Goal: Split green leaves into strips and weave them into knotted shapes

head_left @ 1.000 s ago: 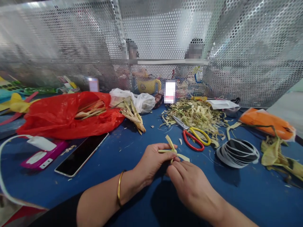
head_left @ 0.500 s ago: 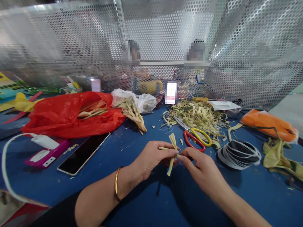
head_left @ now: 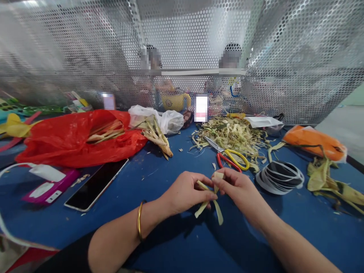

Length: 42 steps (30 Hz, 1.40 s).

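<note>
Pale green, flat leaf strips [head_left: 218,212], which look like corn husk, cross one another between my hands above the blue table. My left hand [head_left: 191,192] pinches them where they cross, thumb on top; two ends hang below its fingertips. With thumb and fingers my right hand [head_left: 233,184] grips the upper end of a strip, close to the left fingertips. Just beyond my right hand lie scissors [head_left: 227,154] with one red and one yellow handle. To its right sits a coil of white cord [head_left: 280,177] on a black core.
A heap of leaf shreds [head_left: 233,132] lies behind the scissors. On the left are a red plastic bag [head_left: 71,140] holding dry husks, a dark phone [head_left: 98,184] and a purple power strip [head_left: 52,187]. A perforated metal screen [head_left: 187,41] stands at the back, with people behind it.
The strips have turned in my hands; two ends now point downward. My right hand has shifted up to the strip's upper end. The view has swung slightly.
</note>
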### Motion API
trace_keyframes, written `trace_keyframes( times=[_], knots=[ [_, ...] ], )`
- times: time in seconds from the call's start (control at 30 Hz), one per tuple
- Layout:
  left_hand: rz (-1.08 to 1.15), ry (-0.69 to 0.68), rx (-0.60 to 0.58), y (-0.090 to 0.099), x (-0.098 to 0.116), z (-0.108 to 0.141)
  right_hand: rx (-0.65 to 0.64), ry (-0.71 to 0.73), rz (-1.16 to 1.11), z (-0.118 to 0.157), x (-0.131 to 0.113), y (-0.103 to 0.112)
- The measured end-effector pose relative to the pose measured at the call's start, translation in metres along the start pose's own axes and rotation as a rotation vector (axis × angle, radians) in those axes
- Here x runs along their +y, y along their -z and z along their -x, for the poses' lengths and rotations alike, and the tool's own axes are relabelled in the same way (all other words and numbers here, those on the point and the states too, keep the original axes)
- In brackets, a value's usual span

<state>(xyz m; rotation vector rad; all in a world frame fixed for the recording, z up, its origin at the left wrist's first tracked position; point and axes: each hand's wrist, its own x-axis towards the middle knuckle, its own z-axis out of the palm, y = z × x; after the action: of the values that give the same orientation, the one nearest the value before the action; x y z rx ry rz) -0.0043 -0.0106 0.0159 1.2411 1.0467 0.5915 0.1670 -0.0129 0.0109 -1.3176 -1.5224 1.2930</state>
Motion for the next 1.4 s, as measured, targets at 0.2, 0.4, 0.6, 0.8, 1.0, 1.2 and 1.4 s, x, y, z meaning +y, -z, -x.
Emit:
trace_keyframes(
  times=[0.2,0.4,0.6,0.8,1.0,1.2,1.4],
  knots=[
    [0.161,-0.020,-0.023,-0.001,-0.002,0.001,0.163,-0.065,-0.280,0.000,-0.002,-0.005],
    [0.082,-0.027,0.011,-0.004,-0.009,-0.001,0.152,-0.067,-0.276,0.001,0.000,-0.010],
    [0.076,0.010,-0.012,0.000,-0.004,-0.001,0.205,-0.005,-0.189,0.000,0.005,-0.006],
    [0.088,0.029,-0.078,-0.004,-0.006,0.002,0.084,0.235,0.202,0.001,0.003,0.002],
    [0.089,0.035,-0.151,-0.006,-0.002,0.005,-0.022,0.026,-0.097,0.003,-0.001,-0.004],
    [-0.013,-0.005,-0.136,-0.007,-0.001,0.005,-0.037,-0.084,-0.290,0.005,-0.005,-0.007],
    [-0.159,-0.094,-0.021,-0.012,-0.010,0.007,0.088,-0.092,-0.375,0.006,-0.001,-0.014]
  ],
)
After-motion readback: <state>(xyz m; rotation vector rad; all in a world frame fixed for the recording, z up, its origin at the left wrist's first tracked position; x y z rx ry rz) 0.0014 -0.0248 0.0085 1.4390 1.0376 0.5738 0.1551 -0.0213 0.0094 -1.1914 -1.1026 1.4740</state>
